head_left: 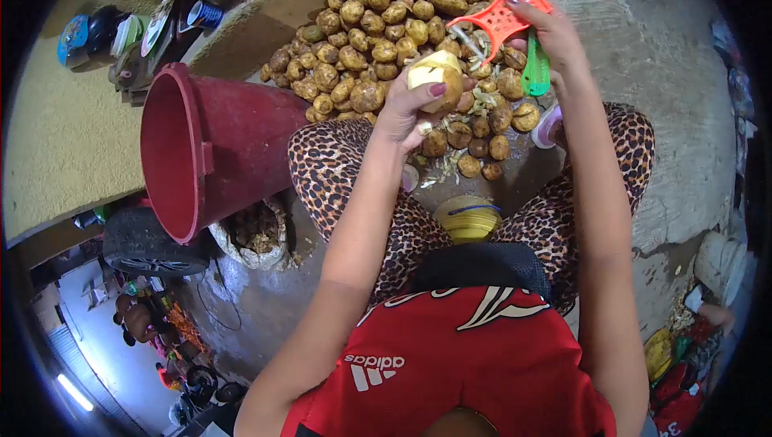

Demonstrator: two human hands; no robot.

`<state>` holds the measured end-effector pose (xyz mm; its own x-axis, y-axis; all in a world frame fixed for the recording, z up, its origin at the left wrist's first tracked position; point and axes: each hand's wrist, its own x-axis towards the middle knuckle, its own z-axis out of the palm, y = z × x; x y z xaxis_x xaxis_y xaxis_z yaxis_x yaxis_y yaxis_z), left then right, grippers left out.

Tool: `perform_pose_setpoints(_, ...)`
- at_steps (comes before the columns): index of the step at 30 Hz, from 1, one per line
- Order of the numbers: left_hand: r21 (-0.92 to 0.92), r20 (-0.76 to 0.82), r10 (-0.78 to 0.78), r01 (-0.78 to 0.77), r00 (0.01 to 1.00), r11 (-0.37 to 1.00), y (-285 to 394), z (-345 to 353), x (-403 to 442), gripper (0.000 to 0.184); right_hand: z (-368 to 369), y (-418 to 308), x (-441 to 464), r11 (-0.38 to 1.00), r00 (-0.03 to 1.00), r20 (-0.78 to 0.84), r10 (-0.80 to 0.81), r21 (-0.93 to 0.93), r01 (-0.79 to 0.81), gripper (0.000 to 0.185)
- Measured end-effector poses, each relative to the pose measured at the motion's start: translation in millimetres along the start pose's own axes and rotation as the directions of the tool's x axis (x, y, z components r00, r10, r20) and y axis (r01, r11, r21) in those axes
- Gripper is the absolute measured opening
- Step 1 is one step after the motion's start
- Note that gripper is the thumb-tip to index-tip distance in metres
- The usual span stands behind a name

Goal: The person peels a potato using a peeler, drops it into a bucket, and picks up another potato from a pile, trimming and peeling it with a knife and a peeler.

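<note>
"Potato [437, 77], partly peeled: where is it held?"

"Above the near side of the heap, by the left hand [408, 107]. Pale flesh is bared on top, while brown skin is left lower down. It is cupped by the fingers, and the thumb is pressed against its face, so the grip is clamped."

"And the other grip?"

"An orange peeler [500, 23], pierced with holes, is gripped by the right hand [553, 35], its thumb laid along the upper part. The metal blade [468, 43] is held just beside the potato, apart from it. A green handle [536, 71] is seen under the same hand; whether it is joined to the peeler cannot be told."

"What is shown around the hands?"

"Unpeeled potatoes [386, 43] are heaped on the floor beyond, with pale peelings [483, 104] scattered among the nearer ones. A dark-red bucket [245, 127] is placed left of the heap, near a white sack [272, 257]. Between two knees clad in leopard-print trousers [342, 168], a yellow container [469, 226] is set. Farther left, a tyre [141, 232] is partly hidden by the bucket."
</note>
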<state>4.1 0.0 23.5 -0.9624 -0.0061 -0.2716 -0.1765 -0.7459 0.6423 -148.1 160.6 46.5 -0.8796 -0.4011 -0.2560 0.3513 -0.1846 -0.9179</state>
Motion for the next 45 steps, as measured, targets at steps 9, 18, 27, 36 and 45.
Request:
perform_pose_setpoints(9, 0.160, 0.054, 0.040, -0.049, 0.998, 0.986, -6, -2, 2, 0.074, 23, 0, -6, 0.978, 0.955, 0.258, -0.144, -0.111, 0.177, 0.021)
perform_pose_setpoints(18, 0.261, 0.082, 0.069, -0.089, 0.994, 0.961, -3, 0, -2, 0.080, 32, -6, -23, 0.974, 0.941, 0.308, -0.138, -0.129, 0.186, 0.023)
perform_pose_setpoints(27, 0.274, 0.090, 0.088, -0.110, 0.992, 0.955, 0, 4, -5, 0.079, 4, -11, 2, 0.955, 0.957, 0.204, -0.207, -0.168, 0.243, 0.021)
perform_pose_setpoints(36, 0.302, 0.032, 0.083, -0.089, 0.996, 0.949, -1, 1, -4, 0.080, 17, -21, -18, 0.989, 0.937, 0.335, -0.103, -0.067, 0.133, 0.020)
perform_pose_setpoints(45, 0.716, 0.090, 0.176, -0.186, 0.980, 0.673, 8, 6, -4, 0.078, 19, -9, -11, 0.967, 0.952, 0.300, -0.062, -0.220, 0.132, 0.024)
